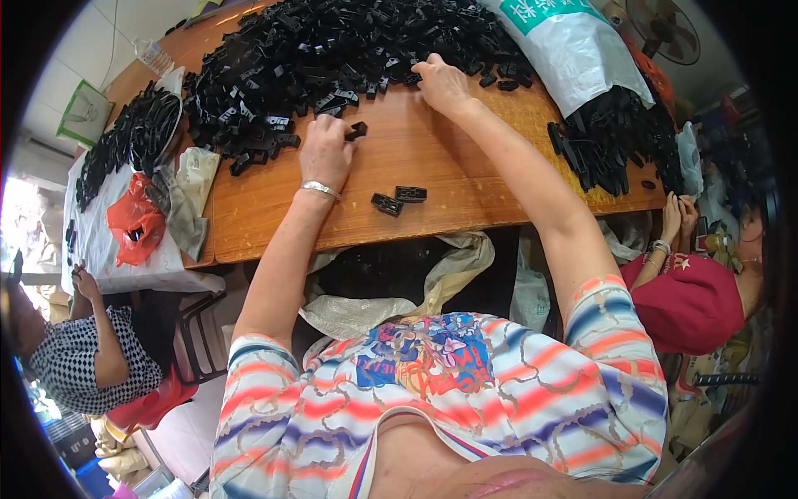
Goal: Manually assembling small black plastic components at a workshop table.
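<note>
A small black plastic piece [357, 130] is held at the fingertips of my left hand [326, 151], which is closed just above the wooden table. My right hand [445, 85] reaches farther out, its fingers bent down at the near edge of a large heap of black plastic pieces [291, 58]. Its fingertips blend into the dark heap, so what they grip cannot be made out. Two black rectangular parts [399, 199] lie side by side between my forearms, near the front edge of the table [465, 166].
A white and green sack [573, 50] spills long black pieces [611, 141] at the right. More black strips [137, 125] and a red plastic bag [135, 220] lie at the left. One person works on each side. An open woven sack [357, 312] hangs below the table edge.
</note>
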Demonstrator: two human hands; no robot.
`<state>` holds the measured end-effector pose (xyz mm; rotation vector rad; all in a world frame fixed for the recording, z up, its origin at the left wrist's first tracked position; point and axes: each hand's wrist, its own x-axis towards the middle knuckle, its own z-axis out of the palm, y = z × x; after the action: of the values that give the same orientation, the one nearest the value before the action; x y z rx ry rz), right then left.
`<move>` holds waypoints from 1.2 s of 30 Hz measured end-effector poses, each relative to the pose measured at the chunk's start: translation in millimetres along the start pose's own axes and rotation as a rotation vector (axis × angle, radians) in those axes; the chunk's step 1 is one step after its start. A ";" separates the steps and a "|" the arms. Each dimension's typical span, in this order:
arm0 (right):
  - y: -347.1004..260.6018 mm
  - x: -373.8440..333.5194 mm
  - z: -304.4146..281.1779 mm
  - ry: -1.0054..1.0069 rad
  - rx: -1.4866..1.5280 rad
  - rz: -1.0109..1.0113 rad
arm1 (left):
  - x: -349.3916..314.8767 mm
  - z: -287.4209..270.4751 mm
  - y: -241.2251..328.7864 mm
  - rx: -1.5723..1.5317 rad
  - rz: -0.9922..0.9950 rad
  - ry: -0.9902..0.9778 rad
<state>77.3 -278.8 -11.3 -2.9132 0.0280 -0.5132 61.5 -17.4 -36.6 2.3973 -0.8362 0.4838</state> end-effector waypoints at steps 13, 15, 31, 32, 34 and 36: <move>-11.5 -33.8 -12.1 -0.152 0.076 -0.023 | -3.3 -0.8 47.3 -0.131 -0.011 -0.235; -6.8 -48.3 -13.1 -0.104 0.173 -0.022 | -4.4 -7.9 63.0 -0.279 -0.060 -0.300; -33.8 -100.1 -48.3 -0.104 0.500 -0.020 | 17.5 0.0 44.0 -0.094 0.228 -0.351; -39.2 -102.3 -46.6 -0.107 0.503 -0.022 | 17.7 1.6 39.6 -0.166 0.120 -0.426; -45.1 -104.3 -42.9 -0.097 0.482 -0.104 | 17.8 3.0 37.8 -0.238 0.013 -0.497; -46.9 -103.8 -36.4 -0.093 0.470 -0.130 | 16.3 6.4 38.7 -0.200 0.011 -0.469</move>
<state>-33.3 -233.9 -4.2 -2.4818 -0.2604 -0.3452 49.3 -54.0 -19.0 2.3469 -1.0376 -0.1664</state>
